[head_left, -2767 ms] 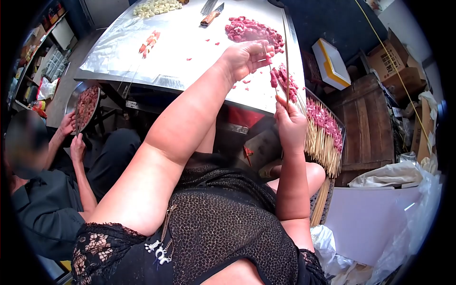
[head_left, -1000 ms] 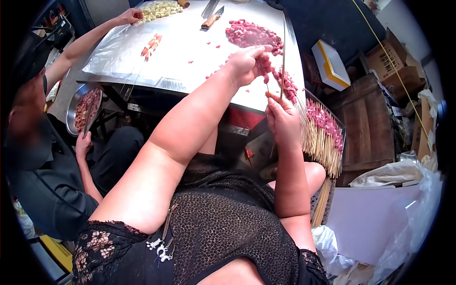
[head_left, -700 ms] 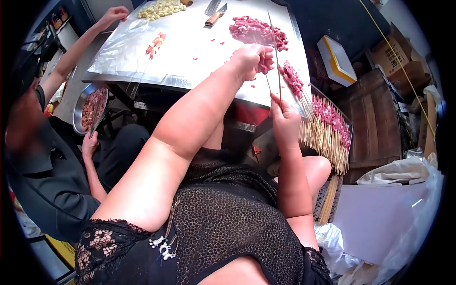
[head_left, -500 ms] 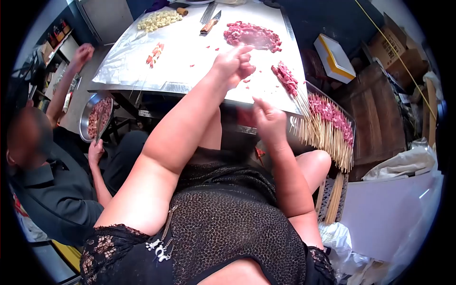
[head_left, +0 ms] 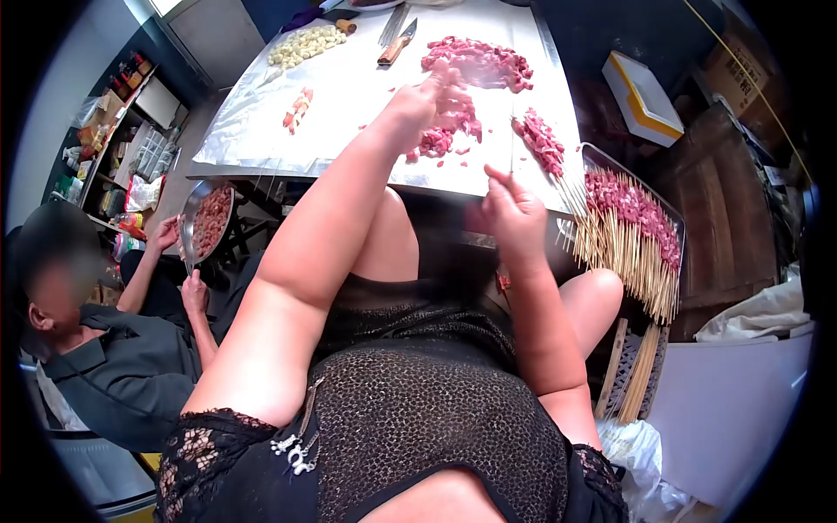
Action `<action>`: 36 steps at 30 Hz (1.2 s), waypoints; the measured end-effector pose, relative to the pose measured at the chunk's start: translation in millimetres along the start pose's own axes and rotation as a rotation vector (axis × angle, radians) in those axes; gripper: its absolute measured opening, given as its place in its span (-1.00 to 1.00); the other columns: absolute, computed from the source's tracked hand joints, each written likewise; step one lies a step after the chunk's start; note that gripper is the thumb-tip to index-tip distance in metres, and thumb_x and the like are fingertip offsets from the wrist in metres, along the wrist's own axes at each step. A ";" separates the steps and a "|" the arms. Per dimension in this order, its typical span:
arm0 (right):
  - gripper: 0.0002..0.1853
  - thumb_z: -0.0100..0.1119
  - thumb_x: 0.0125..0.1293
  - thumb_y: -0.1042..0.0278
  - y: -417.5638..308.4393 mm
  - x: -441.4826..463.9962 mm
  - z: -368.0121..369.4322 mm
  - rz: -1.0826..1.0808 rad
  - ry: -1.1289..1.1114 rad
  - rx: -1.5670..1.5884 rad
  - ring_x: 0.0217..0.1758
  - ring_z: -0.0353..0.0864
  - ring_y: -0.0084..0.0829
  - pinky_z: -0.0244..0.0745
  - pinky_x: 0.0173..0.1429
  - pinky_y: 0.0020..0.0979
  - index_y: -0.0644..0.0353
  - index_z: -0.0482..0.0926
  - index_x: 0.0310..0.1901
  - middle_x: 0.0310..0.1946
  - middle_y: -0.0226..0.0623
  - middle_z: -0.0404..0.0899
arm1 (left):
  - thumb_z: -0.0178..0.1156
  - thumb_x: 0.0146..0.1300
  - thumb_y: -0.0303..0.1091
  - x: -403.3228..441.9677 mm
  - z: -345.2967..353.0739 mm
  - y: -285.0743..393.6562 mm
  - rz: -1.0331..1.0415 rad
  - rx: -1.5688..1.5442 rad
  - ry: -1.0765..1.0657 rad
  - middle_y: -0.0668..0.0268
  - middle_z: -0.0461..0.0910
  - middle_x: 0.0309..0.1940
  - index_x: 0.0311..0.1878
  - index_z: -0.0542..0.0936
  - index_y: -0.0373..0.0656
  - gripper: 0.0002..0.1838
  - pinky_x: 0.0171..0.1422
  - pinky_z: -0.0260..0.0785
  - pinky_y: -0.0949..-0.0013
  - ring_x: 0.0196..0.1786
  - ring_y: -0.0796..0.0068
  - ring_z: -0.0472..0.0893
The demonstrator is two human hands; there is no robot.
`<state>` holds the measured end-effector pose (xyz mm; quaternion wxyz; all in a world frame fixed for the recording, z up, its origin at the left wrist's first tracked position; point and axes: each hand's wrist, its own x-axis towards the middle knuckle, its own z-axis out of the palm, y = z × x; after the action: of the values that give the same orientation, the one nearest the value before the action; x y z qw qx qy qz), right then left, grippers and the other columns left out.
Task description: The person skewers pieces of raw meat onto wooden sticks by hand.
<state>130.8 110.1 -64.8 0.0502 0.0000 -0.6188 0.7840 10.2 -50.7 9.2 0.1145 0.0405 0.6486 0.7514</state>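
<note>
My left hand (head_left: 422,103) is over the white-covered table, fingers stretched out and a little blurred, above small pieces of raw red meat (head_left: 453,119). Nothing shows in its fingers. My right hand (head_left: 516,216) is closed near the table's front edge, thumb and fingers pinched on a thin skewer (head_left: 513,139) that points away from me. No meat shows on this skewer. To its right lie several loaded meat skewers (head_left: 540,142). Beyond my left hand a larger heap of cut meat (head_left: 488,59) spreads across the table.
A tray (head_left: 623,163) of meat skewers stands at right, with bare sticks (head_left: 643,370) below. On the table are a knife (head_left: 397,45), pale chunks (head_left: 305,46) and red-and-white pieces (head_left: 298,110). At left another person (head_left: 122,362) holds something long beside a metal bowl (head_left: 228,193) of meat.
My left hand's fingers have stretched out, and meat beneath it has come into sight. My right hand stays near the edge. The other person's raised arm has come down beside the bowl.
</note>
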 end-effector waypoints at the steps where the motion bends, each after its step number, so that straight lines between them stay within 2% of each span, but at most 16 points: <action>1: -0.73 0.04 0.35 0.47 -3.8 3.6 -8.4 0.038 0.031 0.037 -0.58 0.26 -0.79 0.19 -0.49 -0.70 0.23 0.57 0.04 -0.60 -0.59 0.39 | -0.04 0.39 -0.01 17.6 -7.4 -8.1 -0.007 -0.001 0.008 0.12 0.62 -0.12 0.19 0.39 -0.28 -0.47 -0.12 0.45 0.41 -0.12 0.36 0.62; 3: -0.74 0.03 0.36 0.47 -8.6 16.0 -21.7 -0.043 0.048 0.023 -0.59 0.25 -0.80 0.15 -0.51 -0.72 0.29 0.55 0.04 -0.57 -0.59 0.39 | 0.12 0.30 -0.20 45.0 -14.6 -18.7 0.288 0.771 0.090 0.15 0.66 -0.20 0.02 0.58 -0.21 -0.66 -0.09 0.45 0.40 -0.13 0.38 0.64; 5: -0.75 0.02 0.36 0.48 -10.9 29.7 -31.3 -0.106 0.042 0.015 -0.57 0.26 -0.80 0.13 -0.51 -0.73 0.36 0.53 0.02 -0.56 -0.55 0.40 | 0.19 0.16 -0.36 66.6 -10.9 -31.0 0.366 1.127 0.077 0.15 0.67 -0.27 -0.13 0.66 -0.17 -0.77 -0.07 0.44 0.37 -0.19 0.39 0.64; 6: -0.75 0.02 0.36 0.49 -13.1 35.2 -33.3 -0.110 0.038 0.033 -0.56 0.26 -0.80 0.14 -0.50 -0.73 0.36 0.53 0.01 -0.56 -0.55 0.40 | 0.24 0.10 -0.36 70.9 -5.6 -33.2 0.276 1.179 0.023 0.12 0.66 -0.29 -0.14 0.66 -0.17 -0.76 -0.04 0.42 0.33 -0.21 0.31 0.64; 7: -0.75 0.02 0.36 0.49 -15.6 39.6 -34.4 -0.115 0.035 0.049 -0.56 0.27 -0.79 0.14 -0.50 -0.72 0.36 0.53 0.01 -0.56 -0.54 0.40 | 0.17 0.11 -0.34 73.6 -0.7 -33.9 0.186 1.322 0.015 0.12 0.63 -0.19 -0.19 0.68 -0.08 -0.79 0.05 0.42 0.23 -0.10 0.19 0.61; 9: -0.75 0.02 0.36 0.50 -16.3 39.4 -38.6 -0.101 0.033 -0.016 -0.55 0.28 -0.79 0.16 -0.49 -0.72 0.37 0.53 0.01 -0.56 -0.54 0.40 | 0.17 0.10 -0.35 79.1 3.8 -39.6 0.205 1.447 0.119 0.08 0.62 -0.20 -0.20 0.68 -0.10 -0.79 0.01 0.43 0.19 -0.10 0.16 0.61; 13: -0.74 0.04 0.34 0.49 -8.5 19.4 -45.0 0.012 0.016 -0.063 -0.57 0.28 -0.78 0.19 -0.48 -0.70 0.34 0.55 0.01 -0.58 -0.55 0.41 | 0.19 0.13 -0.33 73.0 -7.3 -33.0 0.131 1.495 0.086 0.08 0.64 -0.25 -0.21 0.67 -0.17 -0.80 -0.05 0.45 0.25 -0.15 0.25 0.64; 16: -0.74 0.05 0.34 0.48 -2.9 13.2 -50.3 0.071 0.002 -0.048 -0.57 0.28 -0.78 0.19 -0.48 -0.70 0.33 0.55 0.02 -0.59 -0.54 0.42 | 0.27 0.20 -0.25 58.6 -11.3 -26.6 0.217 0.507 0.234 0.32 0.64 -0.34 -0.17 0.65 -0.22 -0.76 -0.14 0.41 0.46 -0.30 0.55 0.57; 19: -0.74 0.05 0.34 0.47 4.9 19.3 -57.1 0.044 -0.029 -0.066 -0.57 0.28 -0.78 0.19 -0.48 -0.70 0.34 0.56 0.01 -0.59 -0.55 0.43 | 0.17 0.29 -0.29 48.7 -11.9 -20.5 0.120 -0.018 0.166 0.24 0.65 -0.26 -0.12 0.59 -0.25 -0.77 -0.16 0.52 0.45 -0.25 0.49 0.63; 23: -0.76 0.06 0.32 0.47 7.1 22.7 -59.7 0.045 -0.067 -0.092 -0.57 0.31 -0.76 0.22 -0.47 -0.67 0.33 0.58 -0.02 -0.61 -0.54 0.43 | 0.01 0.38 -0.37 46.3 -2.2 -24.1 0.120 -0.164 0.147 0.10 0.63 -0.18 -0.04 0.50 -0.31 -0.77 -0.09 0.59 0.38 -0.19 0.36 0.67; 25: -0.78 0.08 0.30 0.47 3.3 20.0 -57.5 -0.058 -0.044 -0.328 -0.58 0.35 -0.72 0.27 -0.47 -0.61 0.29 0.61 -0.07 -0.64 -0.49 0.45 | -0.04 0.39 -0.39 43.1 3.7 -23.4 0.072 -0.267 0.133 0.08 0.62 -0.19 0.02 0.47 -0.33 -0.75 -0.10 0.59 0.37 -0.18 0.33 0.66; 26: -0.78 0.08 0.30 0.47 1.9 18.9 -56.9 -0.058 -0.044 -0.326 -0.58 0.35 -0.72 0.27 -0.47 -0.61 0.29 0.61 -0.07 -0.64 -0.49 0.45 | -0.07 0.39 -0.42 41.8 5.2 -21.8 0.087 -0.272 0.106 -0.03 0.58 -0.10 -0.06 0.46 -0.37 -0.78 -0.02 0.58 0.33 -0.12 0.24 0.65; 28: -0.79 0.10 0.28 0.48 0.1 16.4 -55.8 -0.172 -0.034 -0.499 -0.59 0.38 -0.67 0.31 -0.46 -0.56 0.27 0.62 -0.09 -0.65 -0.42 0.46 | -0.06 0.39 -0.42 36.9 9.9 -15.6 0.058 -0.334 0.081 -0.04 0.57 -0.09 -0.06 0.46 -0.37 -0.78 -0.01 0.58 0.33 -0.11 0.23 0.65; 29: -0.79 0.10 0.28 0.48 0.3 15.0 -55.5 -0.170 -0.036 -0.500 -0.59 0.38 -0.67 0.31 -0.46 -0.56 0.27 0.62 -0.09 -0.65 -0.42 0.46 | -0.06 0.39 -0.43 34.5 11.1 -14.9 0.032 -0.398 0.057 -0.05 0.56 -0.08 -0.06 0.46 -0.38 -0.78 0.00 0.58 0.33 -0.09 0.22 0.64; 30: -0.79 0.09 0.27 0.48 0.5 13.5 -55.3 -0.175 -0.034 -0.511 -0.60 0.39 -0.66 0.31 -0.46 -0.55 0.27 0.62 -0.09 -0.65 -0.41 0.47 | -0.02 0.37 -0.45 33.8 10.9 -16.6 0.068 -0.342 0.054 -0.01 0.56 -0.14 0.09 0.38 -0.40 -0.70 0.01 0.58 0.29 -0.09 0.20 0.63; 36: -0.80 0.09 0.28 0.49 -5.6 6.8 -55.8 -0.192 -0.045 -0.506 -0.58 0.40 -0.66 0.33 -0.45 -0.57 0.28 0.62 -0.10 -0.62 -0.40 0.51 | -0.01 0.37 -0.46 36.0 9.7 -21.8 0.144 -0.384 0.162 0.03 0.54 -0.09 0.17 0.30 -0.40 -0.64 0.01 0.59 0.27 -0.08 0.23 0.62</action>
<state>128.0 166.0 -72.0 0.1090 0.0638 -0.7930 0.5960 -20.1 -30.3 -14.0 0.0138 0.0035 0.4961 0.8681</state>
